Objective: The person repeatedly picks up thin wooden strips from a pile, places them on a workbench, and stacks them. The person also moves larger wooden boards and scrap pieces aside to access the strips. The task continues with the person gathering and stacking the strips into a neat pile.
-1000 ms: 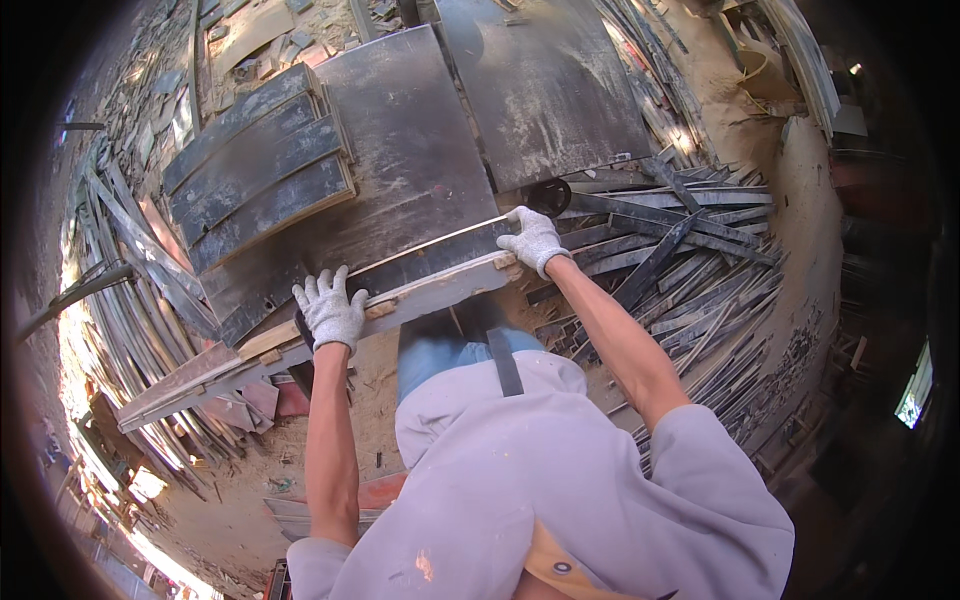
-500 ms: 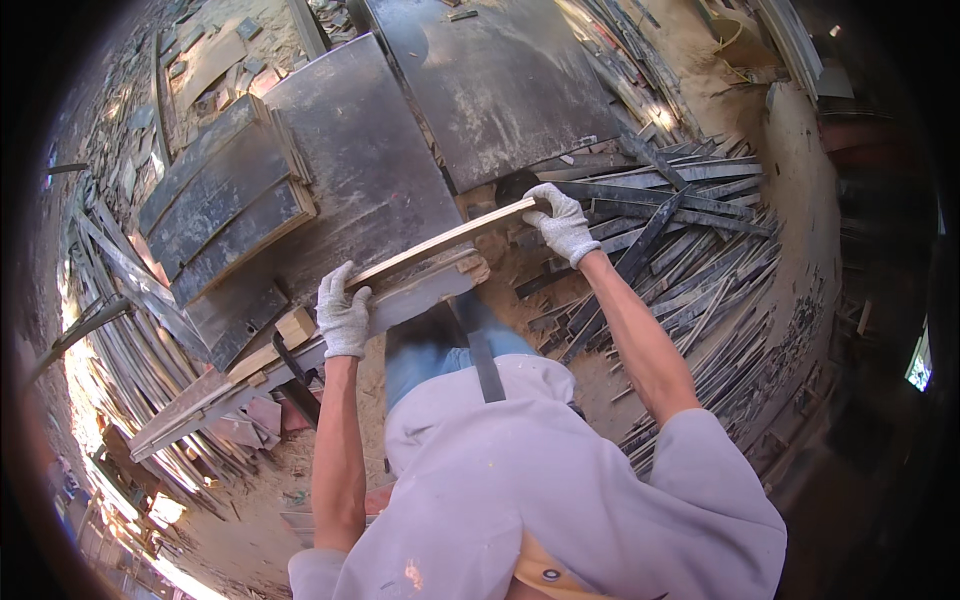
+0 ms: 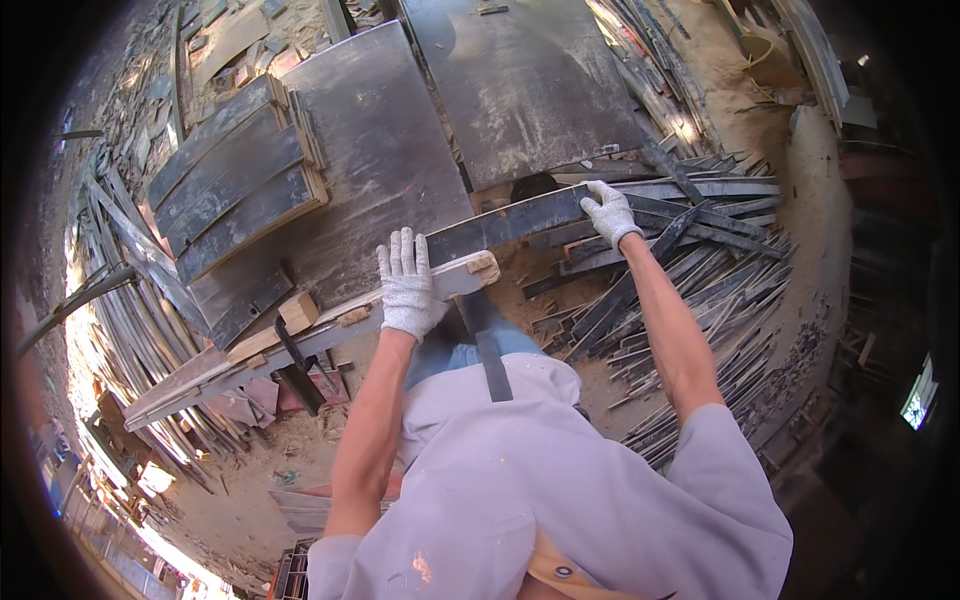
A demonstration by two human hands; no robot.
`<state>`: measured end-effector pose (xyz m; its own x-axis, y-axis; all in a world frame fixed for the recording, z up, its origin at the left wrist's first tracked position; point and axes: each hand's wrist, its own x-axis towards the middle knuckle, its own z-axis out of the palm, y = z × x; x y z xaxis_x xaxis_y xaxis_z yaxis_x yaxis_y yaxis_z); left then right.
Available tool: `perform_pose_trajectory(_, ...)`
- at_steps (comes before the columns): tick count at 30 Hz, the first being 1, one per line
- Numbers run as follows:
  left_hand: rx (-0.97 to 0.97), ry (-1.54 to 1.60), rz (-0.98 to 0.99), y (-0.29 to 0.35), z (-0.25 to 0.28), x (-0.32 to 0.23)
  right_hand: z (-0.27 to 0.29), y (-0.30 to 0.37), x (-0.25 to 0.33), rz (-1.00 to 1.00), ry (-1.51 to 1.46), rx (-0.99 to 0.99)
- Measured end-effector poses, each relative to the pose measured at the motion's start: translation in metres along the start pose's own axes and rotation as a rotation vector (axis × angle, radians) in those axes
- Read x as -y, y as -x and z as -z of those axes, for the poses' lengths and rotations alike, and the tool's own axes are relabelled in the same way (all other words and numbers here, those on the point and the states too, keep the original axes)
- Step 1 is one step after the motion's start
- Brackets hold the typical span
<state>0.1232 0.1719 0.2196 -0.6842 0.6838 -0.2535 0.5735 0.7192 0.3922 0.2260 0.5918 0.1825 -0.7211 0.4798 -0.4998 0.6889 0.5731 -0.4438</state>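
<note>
A wood strip [image 3: 510, 222] with a dark face and a pale edge lies across in front of me, above the end of a grey rail [image 3: 370, 310]. My right hand [image 3: 608, 212], in a light knit glove, is closed round the strip's right end. At its left end my gloved left hand [image 3: 411, 285] has its fingers straight, pointing away from me, against or just beside the strip; I cannot tell how firmly it touches. A small wooden block [image 3: 299, 312] and a dark clamp-like bar [image 3: 292, 345] are on the rail left of that hand.
Two large dark panels [image 3: 530, 85] lie beyond the rail. Stacked dark boards [image 3: 235, 190] rest on the left panel. Loose strips [image 3: 690, 300] pile up on the right, and more long strips [image 3: 115, 330] lie on the left. Sandy ground [image 3: 225, 520] shows below.
The strip has tilted so that its dark face shows instead of mainly its pale edge. My left hand has slid right and straightened its fingers. The right hand has moved slightly right, still gripping.
</note>
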Motion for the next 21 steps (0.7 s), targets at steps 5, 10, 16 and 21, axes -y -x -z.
perform_pose_trajectory(5,0.061,0.105,-0.028,-0.004,-0.003,0.007,0.000,0.005,0.007,0.012,0.027,-0.031)
perform_pose_trajectory(10,0.029,0.088,-0.049,-0.004,-0.005,0.007,0.006,0.016,0.018,0.121,0.201,-0.141)
perform_pose_trajectory(16,-0.052,0.034,-0.073,-0.002,-0.007,0.006,0.010,0.027,0.023,0.702,0.570,-0.126)
perform_pose_trajectory(21,-0.078,-0.018,-0.092,0.000,-0.006,0.001,-0.001,0.015,0.007,0.676,0.626,-0.121)
